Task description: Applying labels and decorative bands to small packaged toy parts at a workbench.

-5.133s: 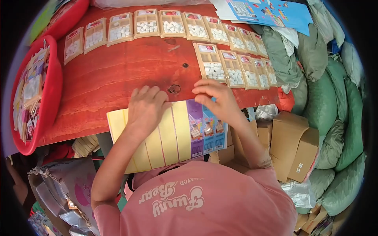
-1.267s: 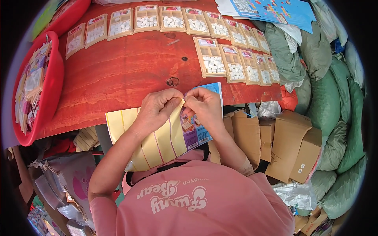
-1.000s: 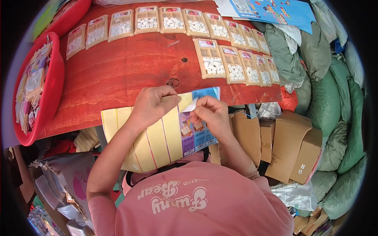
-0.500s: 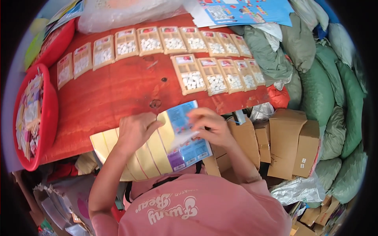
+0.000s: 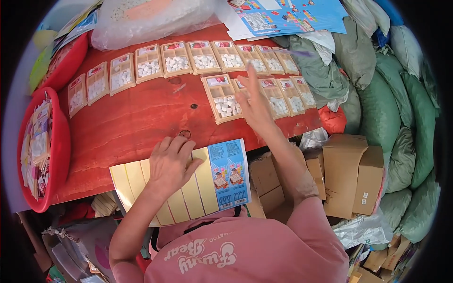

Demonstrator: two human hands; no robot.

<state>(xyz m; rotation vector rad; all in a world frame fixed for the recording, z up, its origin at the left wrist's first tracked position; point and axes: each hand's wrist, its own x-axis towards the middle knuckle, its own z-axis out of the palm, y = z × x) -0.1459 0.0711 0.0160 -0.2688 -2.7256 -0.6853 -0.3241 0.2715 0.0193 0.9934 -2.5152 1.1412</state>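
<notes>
A sheet of stickers [image 5: 188, 186] lies across my lap at the table's near edge. Most of it is bare yellow backing, with blue printed labels [image 5: 228, 174] along its right end. My left hand [image 5: 172, 162] rests on the sheet's upper part, fingers bent and thumb apart, grasping nothing. Out over the table my right hand [image 5: 255, 101] reaches with fingers apart, in front of the nearer row of small trays. It covers part of one tray. Each tray, like the leftmost one [image 5: 222, 98] of that row, holds white cube-like pieces below a red-and-white picture.
A farther row of similar trays [image 5: 175, 59] curves across the red table [image 5: 137, 118]. Red basins [image 5: 63, 155] stand at the left, the nearer one full of small packets. Printed blue sheets [image 5: 292, 21] and a clear plastic bag [image 5: 151, 23] lie behind. Cardboard boxes [image 5: 347, 174] and green sacks [image 5: 396, 108] crowd the right.
My right hand has left the sheet and moved up and away to the trays. The sheet now lies flatter, with fewer labels showing. My left hand stays on it.
</notes>
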